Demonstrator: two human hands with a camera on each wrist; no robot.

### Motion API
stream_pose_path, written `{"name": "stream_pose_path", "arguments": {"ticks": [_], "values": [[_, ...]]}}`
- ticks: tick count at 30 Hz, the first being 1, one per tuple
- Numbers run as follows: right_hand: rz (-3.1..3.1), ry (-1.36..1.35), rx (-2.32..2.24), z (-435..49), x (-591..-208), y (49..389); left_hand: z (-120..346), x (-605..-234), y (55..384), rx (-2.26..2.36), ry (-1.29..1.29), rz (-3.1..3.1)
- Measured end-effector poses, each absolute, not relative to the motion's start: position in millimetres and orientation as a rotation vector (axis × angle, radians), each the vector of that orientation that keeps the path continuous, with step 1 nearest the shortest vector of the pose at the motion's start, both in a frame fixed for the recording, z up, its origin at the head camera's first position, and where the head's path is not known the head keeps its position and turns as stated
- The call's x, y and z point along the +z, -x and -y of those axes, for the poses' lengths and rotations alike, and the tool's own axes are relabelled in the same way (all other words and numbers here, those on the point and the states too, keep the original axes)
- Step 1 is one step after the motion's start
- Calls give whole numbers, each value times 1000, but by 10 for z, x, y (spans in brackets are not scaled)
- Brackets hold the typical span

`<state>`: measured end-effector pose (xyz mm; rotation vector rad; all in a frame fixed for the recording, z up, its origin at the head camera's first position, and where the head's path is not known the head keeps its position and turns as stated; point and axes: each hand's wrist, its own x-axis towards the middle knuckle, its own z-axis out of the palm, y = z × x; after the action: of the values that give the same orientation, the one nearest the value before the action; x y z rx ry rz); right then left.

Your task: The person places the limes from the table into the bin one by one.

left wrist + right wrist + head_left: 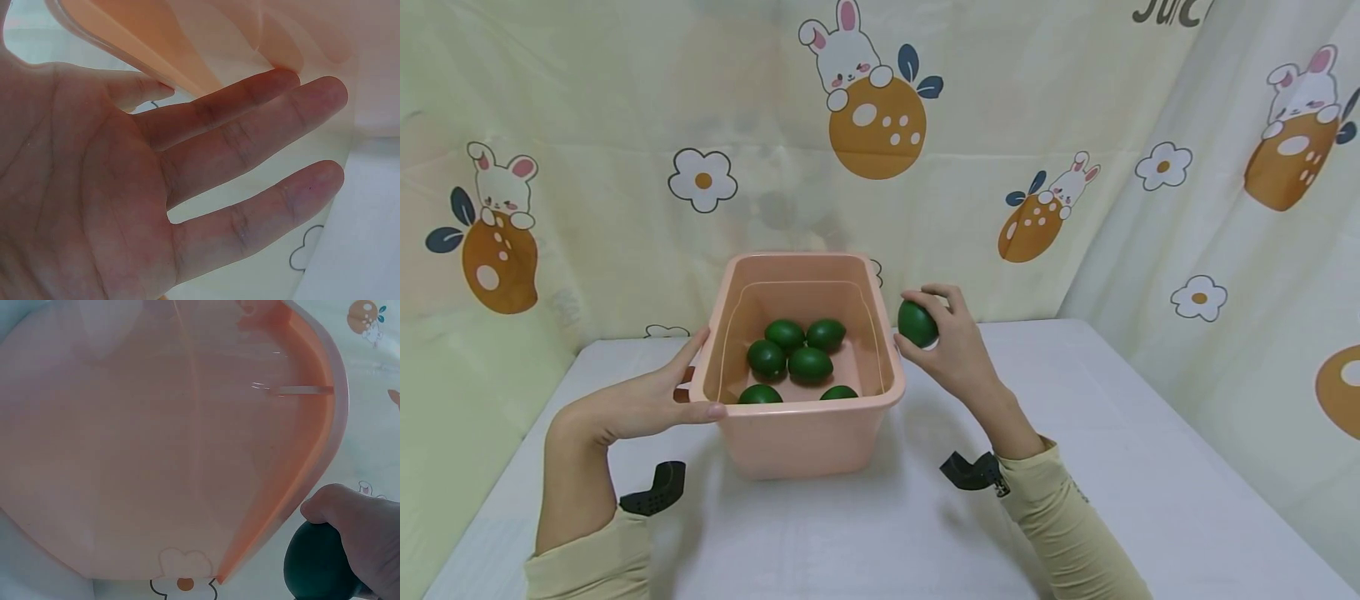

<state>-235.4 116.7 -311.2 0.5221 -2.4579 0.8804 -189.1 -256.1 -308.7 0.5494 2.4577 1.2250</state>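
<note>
A pink plastic bin (805,442) stands on the table with several dark green limes (810,366) lying on its floor. My left hand (647,404) is at the bin's left side, thumb at the front rim. In the left wrist view, the fingers (250,144) of that hand stretch out straight and spread along the bin's outer wall. Beside the bin's right rim, my right hand (953,346) pinches one more green lime (917,324) between thumb and fingers, held above the table. The right wrist view shows this lime (319,562) just outside the bin's wall (144,456).
A white-covered table (1075,517) reaches back to a pale curtain (760,92) printed with rabbits, orange fruit and flowers. Black straps with mounts (658,492) sit at both wrists, by the beige sleeves (1067,517).
</note>
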Motion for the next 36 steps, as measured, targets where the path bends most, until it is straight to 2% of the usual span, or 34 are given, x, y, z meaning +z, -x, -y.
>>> {"name": "stream_pose_path", "arguments": {"ticks": [36], "values": [[2469,-533,865,-1128,-3129,2322,2562,-3088,1875,1226,-552,-2451]]}}
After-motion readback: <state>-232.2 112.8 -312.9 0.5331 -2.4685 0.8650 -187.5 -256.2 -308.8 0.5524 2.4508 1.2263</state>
